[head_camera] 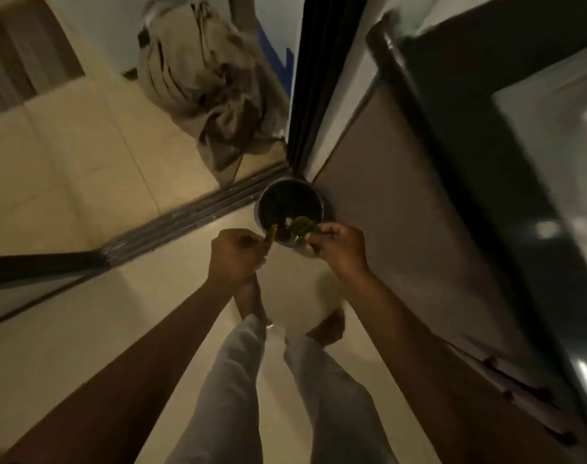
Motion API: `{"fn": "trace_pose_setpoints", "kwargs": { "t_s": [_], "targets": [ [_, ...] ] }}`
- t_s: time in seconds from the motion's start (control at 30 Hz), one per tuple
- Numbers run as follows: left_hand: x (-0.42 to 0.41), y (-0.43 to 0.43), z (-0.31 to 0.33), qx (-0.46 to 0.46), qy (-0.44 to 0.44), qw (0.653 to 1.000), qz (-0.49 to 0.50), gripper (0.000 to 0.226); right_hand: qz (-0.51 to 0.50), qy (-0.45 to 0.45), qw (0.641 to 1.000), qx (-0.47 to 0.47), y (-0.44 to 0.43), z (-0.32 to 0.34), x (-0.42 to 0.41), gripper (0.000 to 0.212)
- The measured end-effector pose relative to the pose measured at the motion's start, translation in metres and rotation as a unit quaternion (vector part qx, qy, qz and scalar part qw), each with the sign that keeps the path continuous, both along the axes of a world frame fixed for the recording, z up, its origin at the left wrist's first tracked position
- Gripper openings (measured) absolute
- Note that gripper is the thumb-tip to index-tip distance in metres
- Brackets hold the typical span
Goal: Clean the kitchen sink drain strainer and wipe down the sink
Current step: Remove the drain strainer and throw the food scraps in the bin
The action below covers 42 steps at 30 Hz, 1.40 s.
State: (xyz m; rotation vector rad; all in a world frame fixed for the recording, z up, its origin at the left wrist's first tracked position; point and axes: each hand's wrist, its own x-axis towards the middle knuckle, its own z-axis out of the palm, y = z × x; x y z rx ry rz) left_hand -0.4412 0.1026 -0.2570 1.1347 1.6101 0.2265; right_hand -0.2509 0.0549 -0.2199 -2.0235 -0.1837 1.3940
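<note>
Emptying green scraps over the bin on the pale tiled floor (pixel 67 182).

I stand by the grey cabinet front (pixel 402 229), both hands out over the round dark waste bin (pixel 290 199), which sits just ahead of them and below. My right hand (pixel 339 247), the nearer, is closed on a green leafy scrap (pixel 303 226) at the rim; my left hand (pixel 235 256) pinches a thin green sliver (pixel 271 233). I cannot make out the strainer, nor the sink, up to my right.

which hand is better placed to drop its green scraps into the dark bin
Right, probably. The right hand holds its green scrap over the bin opening, while the left hand and its green piece sit just at the rim.
</note>
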Motion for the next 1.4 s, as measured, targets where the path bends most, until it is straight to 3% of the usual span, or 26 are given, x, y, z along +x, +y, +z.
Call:
{"fn": "trace_pose_setpoints", "kwargs": {
  "t_s": [0.33, 0.5, 0.67, 0.93, 1.3, 1.4],
  "targets": [
    [0.028, 0.057, -0.131, -0.019, 0.069, 0.995, -0.063, 0.014, 0.033, -0.135, 0.988, -0.069, 0.058, -0.179, 0.004, 0.012],
    [0.047, 0.074, -0.145, 0.005, 0.078, 0.982, -0.172, 0.028, 0.123, -0.178, 0.975, -0.055, 0.077, -0.201, 0.007, 0.013],
    [0.047, 0.085, -0.133, 0.008, 0.042, 0.983, -0.18, 0.044, 0.189, -0.162, 0.968, -0.025, 0.086, -0.189, 0.012, 0.027],
    [0.054, 0.085, -0.044, 0.098, 0.006, 0.987, -0.127, 0.032, 0.121, -0.217, 0.967, 0.054, 0.066, -0.099, 0.015, 0.021],
    [0.055, 0.032, 0.166, 0.207, -0.064, 0.956, -0.197, 0.023, -0.034, -0.136, 0.965, 0.223, -0.019, 0.137, 0.0, 0.02],
    [0.063, 0.022, 0.216, 0.225, -0.083, 0.944, -0.229, 0.023, -0.055, -0.152, 0.955, 0.248, -0.04, 0.191, 0.004, 0.022]
  ]
}}
